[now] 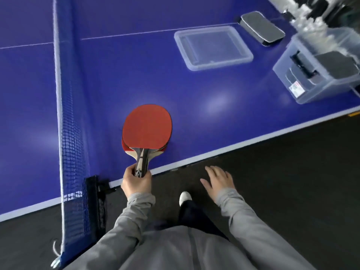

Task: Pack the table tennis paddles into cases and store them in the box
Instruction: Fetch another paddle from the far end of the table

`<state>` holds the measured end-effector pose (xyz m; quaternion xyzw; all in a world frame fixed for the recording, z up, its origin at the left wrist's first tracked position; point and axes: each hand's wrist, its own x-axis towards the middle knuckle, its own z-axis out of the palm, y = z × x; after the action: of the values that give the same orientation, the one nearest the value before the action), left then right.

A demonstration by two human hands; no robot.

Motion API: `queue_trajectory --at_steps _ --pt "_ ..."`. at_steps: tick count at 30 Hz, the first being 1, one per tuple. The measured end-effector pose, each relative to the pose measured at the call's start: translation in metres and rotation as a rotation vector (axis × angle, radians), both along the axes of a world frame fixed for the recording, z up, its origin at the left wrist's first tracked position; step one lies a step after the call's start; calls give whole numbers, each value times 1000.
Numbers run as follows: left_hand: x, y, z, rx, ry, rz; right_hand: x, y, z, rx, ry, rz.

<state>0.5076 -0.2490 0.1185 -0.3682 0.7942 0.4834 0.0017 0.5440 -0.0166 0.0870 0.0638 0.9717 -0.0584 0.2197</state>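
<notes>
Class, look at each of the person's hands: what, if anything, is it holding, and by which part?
The left hand grips the stacked red paddles by the handle end. The right hand is spread open beside the table, holding nothing.

head view looks steeply down over table [194, 90].

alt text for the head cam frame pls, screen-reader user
A person's left hand grips the handles of two stacked red paddles lying on a blue table-tennis table beside the net; the right hand hovers open off the table edge. Farther right lie a clear lid, a dark case and a clear box holding dark cases.
</notes>
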Motion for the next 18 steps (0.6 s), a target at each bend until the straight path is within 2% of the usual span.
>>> queue_trajectory --at_steps 3,8,18 --pt "-20 1 -3 -19 4 140 -41 14 2 2 48 143" --pt "-45 -7 -6 -83 -14 305 -95 24 4 -11 -12 298" --pt "-91 -45 -33 -75 -29 364 -151 -6 -1 -3 -84 403"
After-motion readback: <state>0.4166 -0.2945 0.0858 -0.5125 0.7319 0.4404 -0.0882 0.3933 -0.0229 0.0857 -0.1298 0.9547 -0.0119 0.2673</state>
